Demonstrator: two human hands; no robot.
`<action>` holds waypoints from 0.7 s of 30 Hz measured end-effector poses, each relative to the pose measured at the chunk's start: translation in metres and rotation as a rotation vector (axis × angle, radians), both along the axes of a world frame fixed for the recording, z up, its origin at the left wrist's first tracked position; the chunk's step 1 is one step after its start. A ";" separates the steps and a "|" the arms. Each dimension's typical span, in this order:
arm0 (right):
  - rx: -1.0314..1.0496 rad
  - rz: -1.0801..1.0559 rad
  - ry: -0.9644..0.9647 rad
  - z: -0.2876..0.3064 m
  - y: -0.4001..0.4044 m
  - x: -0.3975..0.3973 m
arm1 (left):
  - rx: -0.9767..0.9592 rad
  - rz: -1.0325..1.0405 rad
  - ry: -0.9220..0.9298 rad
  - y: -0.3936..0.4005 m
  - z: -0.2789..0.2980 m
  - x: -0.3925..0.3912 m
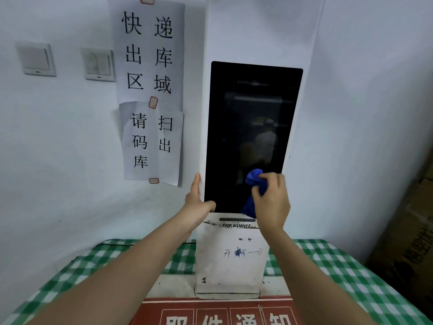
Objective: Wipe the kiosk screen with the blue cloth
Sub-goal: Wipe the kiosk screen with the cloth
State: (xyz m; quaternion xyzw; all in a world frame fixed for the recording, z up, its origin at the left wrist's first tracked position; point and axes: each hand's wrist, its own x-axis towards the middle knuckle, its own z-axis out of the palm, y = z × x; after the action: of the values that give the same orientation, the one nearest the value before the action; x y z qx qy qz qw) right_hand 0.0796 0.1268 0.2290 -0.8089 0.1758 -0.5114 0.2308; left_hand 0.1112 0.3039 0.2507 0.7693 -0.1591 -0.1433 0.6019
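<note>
A tall white kiosk (pixel 230 259) stands on the table with a dark, switched-off screen (pixel 250 127) on its front. My right hand (pixel 273 200) clutches a bunched blue cloth (pixel 254 184) and presses it against the screen's lower right corner. Part of the cloth hangs down below my fingers to the screen's bottom edge. My left hand (pixel 199 200) grips the kiosk's left edge near the screen's lower left corner, thumb on the front, fingers along the side.
A green and white checked tablecloth (pixel 346 273) covers the table under the kiosk. A red sign (pixel 218 313) lies at the front. Paper notices (pixel 150 90) and two light switches (pixel 37 58) are on the wall to the left. A cardboard box (pixel 412 231) stands at the right.
</note>
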 end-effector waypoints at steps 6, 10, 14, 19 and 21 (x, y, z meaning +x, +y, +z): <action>-0.071 -0.007 0.041 -0.007 0.033 0.008 | -0.004 -0.002 0.006 0.001 -0.003 -0.003; -0.426 0.058 0.187 -0.011 0.042 0.014 | -0.016 -0.003 0.022 0.004 -0.004 -0.002; -0.258 0.029 0.125 -0.003 0.023 0.007 | -0.037 -0.007 0.035 0.005 -0.003 -0.004; -0.051 -0.027 0.054 -0.005 0.036 0.007 | -0.038 0.005 0.040 0.001 -0.002 -0.006; -0.185 -0.002 0.108 -0.010 0.047 0.011 | -0.047 0.012 0.047 -0.001 -0.002 -0.007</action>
State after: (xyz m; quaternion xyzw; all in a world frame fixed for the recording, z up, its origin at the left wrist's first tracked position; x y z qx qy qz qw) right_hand 0.0906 0.1738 0.2191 -0.8528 0.1408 -0.4816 0.1446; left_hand 0.1046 0.3033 0.2491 0.7523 -0.1434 -0.1540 0.6243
